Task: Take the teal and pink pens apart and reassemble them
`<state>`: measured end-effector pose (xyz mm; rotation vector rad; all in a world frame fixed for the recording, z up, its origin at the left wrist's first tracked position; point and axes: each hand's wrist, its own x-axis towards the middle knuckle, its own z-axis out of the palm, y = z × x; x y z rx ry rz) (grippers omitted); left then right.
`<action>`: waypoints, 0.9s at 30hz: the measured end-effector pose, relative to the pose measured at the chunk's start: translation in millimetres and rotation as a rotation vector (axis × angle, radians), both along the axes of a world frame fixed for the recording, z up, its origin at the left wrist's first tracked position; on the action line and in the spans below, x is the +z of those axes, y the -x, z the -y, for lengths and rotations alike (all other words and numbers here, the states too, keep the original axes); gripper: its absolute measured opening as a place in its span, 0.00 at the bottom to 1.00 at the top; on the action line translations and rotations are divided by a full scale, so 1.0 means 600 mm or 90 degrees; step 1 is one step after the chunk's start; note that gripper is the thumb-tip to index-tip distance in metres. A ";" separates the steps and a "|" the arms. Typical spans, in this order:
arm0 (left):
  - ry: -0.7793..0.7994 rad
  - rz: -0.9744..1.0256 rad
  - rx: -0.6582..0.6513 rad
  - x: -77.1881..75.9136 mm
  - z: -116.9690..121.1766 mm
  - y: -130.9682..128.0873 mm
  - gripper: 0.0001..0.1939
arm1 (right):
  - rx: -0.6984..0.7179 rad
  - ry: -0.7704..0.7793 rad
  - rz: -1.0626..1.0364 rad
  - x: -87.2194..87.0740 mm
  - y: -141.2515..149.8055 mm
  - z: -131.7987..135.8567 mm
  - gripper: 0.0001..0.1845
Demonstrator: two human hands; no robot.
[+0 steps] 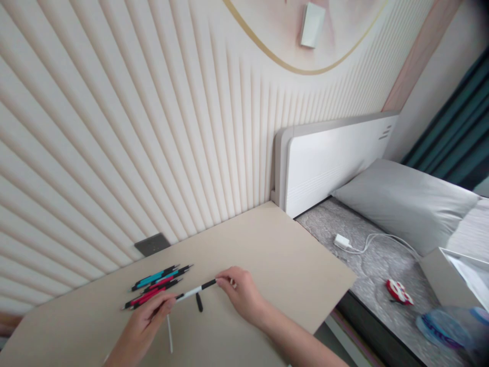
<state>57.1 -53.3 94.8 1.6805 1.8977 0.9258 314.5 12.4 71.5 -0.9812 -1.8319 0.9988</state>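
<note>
A black and white pen (193, 292) is stretched between my two hands above the table. My left hand (147, 322) pinches its left end, and my right hand (239, 289) pinches the black right end. Just below the pen lies a small black piece like a pen cap (199, 302). A thin white stick (170, 334) rests beside my left hand, its upper end partly hidden by the fingers. Several blue, red and black pens (155, 279) lie in a group behind my left hand.
The beige table (263, 239) stands against a ribbed wall with a dark socket plate (153, 244). On the bed to the right are a white charger (342, 241) with cable, a red and white object (399, 292), a white box (439, 278) and a plastic bottle (446, 329).
</note>
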 end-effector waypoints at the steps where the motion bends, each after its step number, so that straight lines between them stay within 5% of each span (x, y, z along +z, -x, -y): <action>1: 0.009 -0.001 -0.015 0.000 -0.004 -0.002 0.24 | 0.001 0.001 -0.005 0.000 -0.004 -0.001 0.11; 13: 0.056 0.011 -0.037 0.003 -0.013 -0.022 0.25 | 0.017 0.027 -0.055 0.005 -0.015 0.001 0.08; 27: 0.147 0.062 0.023 -0.002 0.133 0.085 0.28 | 0.214 -0.200 -0.019 0.002 0.085 0.063 0.11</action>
